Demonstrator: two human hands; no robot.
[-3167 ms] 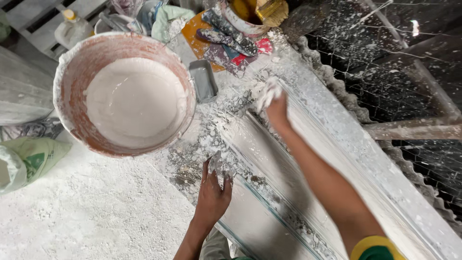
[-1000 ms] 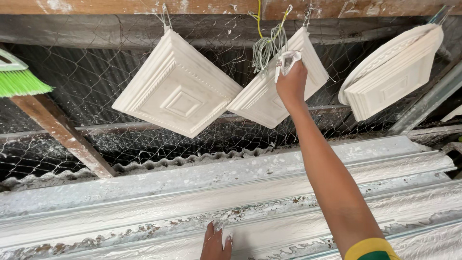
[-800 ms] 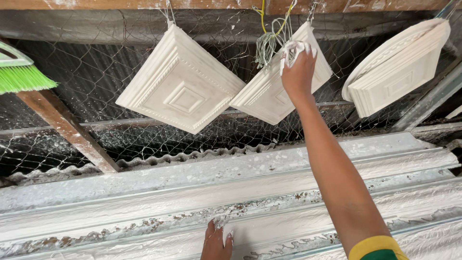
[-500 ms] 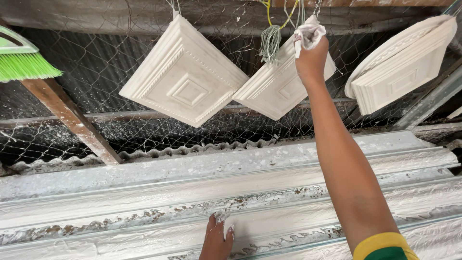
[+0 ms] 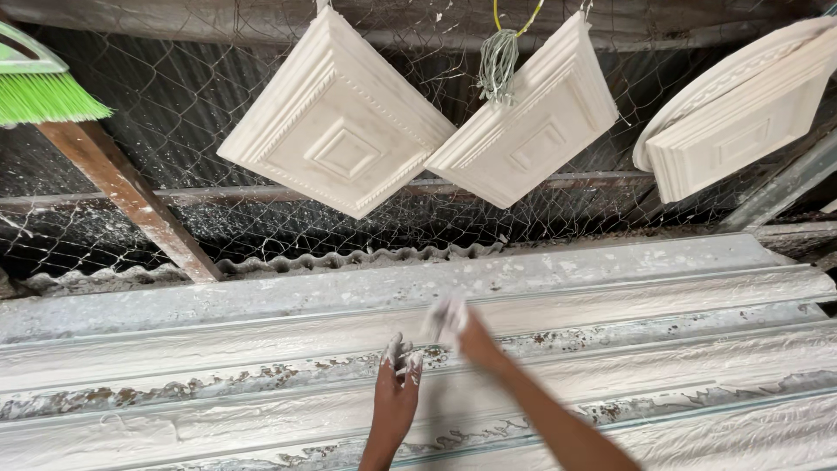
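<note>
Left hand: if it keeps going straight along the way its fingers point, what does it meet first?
The left hand lies on the long plaster moulding, fingers pointing up the frame. Going on, it would likely cross the moulding's ridges first, then meet the corrugated sheet edge before the wire mesh; depth is unclear.

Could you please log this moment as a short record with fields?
left hand: flat on the long white mould, fingers coated in plaster
right hand: blurred, low over the same mould, plaster on its fingers; what it grips cannot be told
mould: long ridged channels, wet white plaster with bare patches
hanging: two square plaster tiles on a wire mesh, a stack of casts at the right
also: tuft of fibre hung between the tiles, green broom top left, wooden post
</note>
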